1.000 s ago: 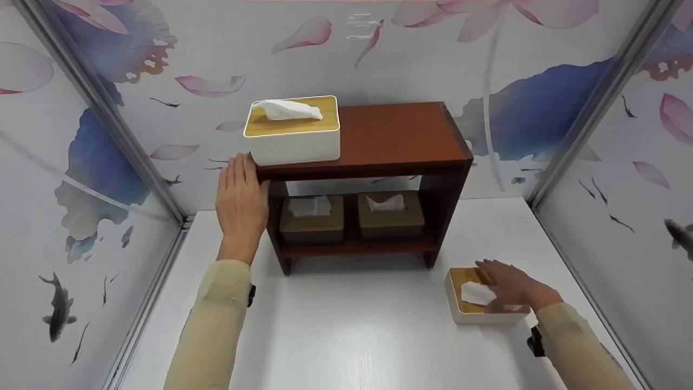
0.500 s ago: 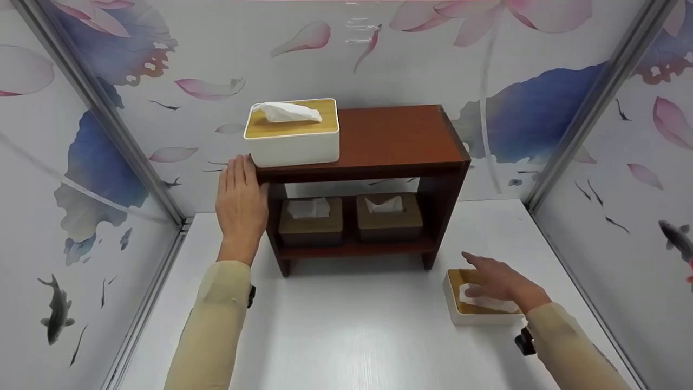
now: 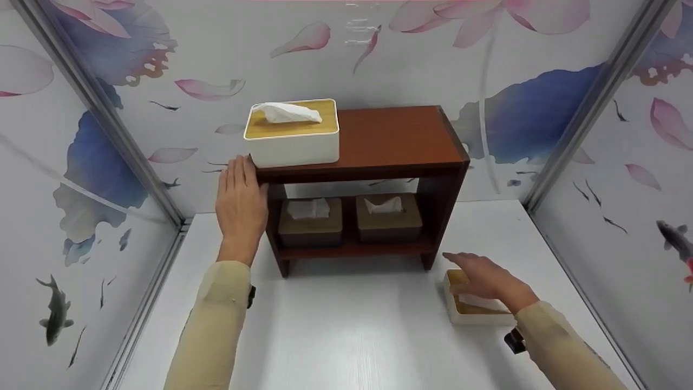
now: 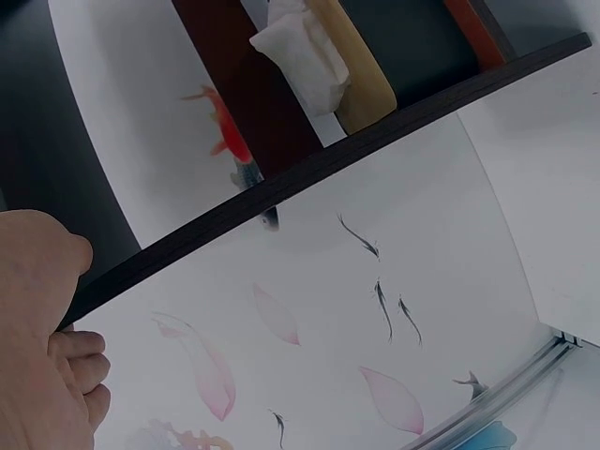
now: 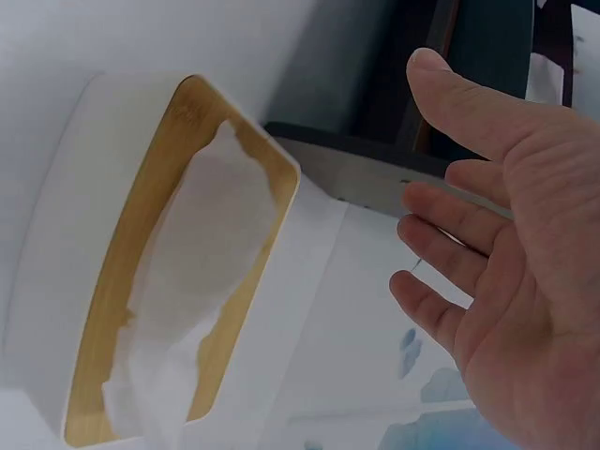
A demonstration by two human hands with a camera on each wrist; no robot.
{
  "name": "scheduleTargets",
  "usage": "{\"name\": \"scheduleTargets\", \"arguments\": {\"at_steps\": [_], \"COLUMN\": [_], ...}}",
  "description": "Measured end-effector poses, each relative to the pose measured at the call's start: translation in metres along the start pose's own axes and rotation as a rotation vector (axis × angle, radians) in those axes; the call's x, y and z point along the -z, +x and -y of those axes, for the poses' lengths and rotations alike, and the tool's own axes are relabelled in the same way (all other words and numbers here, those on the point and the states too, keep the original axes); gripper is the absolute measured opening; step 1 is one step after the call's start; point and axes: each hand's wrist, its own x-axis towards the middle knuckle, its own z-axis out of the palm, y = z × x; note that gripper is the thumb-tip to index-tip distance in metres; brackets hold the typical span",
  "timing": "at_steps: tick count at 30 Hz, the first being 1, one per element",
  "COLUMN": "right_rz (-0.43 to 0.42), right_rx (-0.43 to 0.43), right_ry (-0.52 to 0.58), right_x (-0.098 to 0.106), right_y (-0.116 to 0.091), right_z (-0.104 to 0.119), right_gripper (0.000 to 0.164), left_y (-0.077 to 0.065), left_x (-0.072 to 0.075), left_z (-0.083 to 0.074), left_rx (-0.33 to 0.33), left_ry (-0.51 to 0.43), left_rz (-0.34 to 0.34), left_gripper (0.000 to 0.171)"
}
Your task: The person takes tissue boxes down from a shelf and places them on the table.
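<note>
Brown shelf (image 3: 400,135) sat on a white table (image 3: 346,330)
Tissue box (image 3: 292,150) was up top, two boxes (image 3: 310,237) (image 3: 389,232) lower down, fourth box (image 3: 479,319) on the table.

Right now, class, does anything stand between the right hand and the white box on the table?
Nothing visible does. In the right wrist view only a gap parts the right hand from the box and its tissue.

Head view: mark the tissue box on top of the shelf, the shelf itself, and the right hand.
Upper tissue box (image 3: 292,149): head view, white front wall.
Shelf (image 3: 398,138): head view, reddish-brown top board.
Right hand (image 3: 485,279): head view, its back.
</note>
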Motion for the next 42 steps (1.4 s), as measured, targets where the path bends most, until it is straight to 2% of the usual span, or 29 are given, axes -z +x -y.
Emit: {"name": "scheduleTargets", "arguments": {"at_steps": [10,14,24,33,42], "right_rz": [0.008,-0.020,-0.155,-0.202,-0.224], "right_rx": [0.054,0.095,0.271,0.384,0.416], "right_ry": [-0.029,-0.041,-0.145,-0.198,-0.231], "right_x": [0.004,0.007,0.021,0.038,0.059], "right_y": [0.009,0.013,0.029,0.037,0.043], "right_z": [0.025,0.038,0.070,0.091,0.107], "right_gripper": [0.083,0.084,0.082,0.082,0.082], "left_y": [-0.001,-0.001,-0.001,-0.001,0.000], "left_x": [0.000,0.000,0.001,0.000,-0.001], "left_z": [0.000,-0.001,0.000,0.000,0.000], "left_rx": [-0.006,-0.004,0.002,-0.005,-0.016], "left_ry": [-0.004,-0.005,-0.004,0.011,0.030], "left_rz": [0.009,0.009,0.011,-0.001,-0.007], "left_gripper": [0.061,0.061,0.063,0.062,0.062]}}
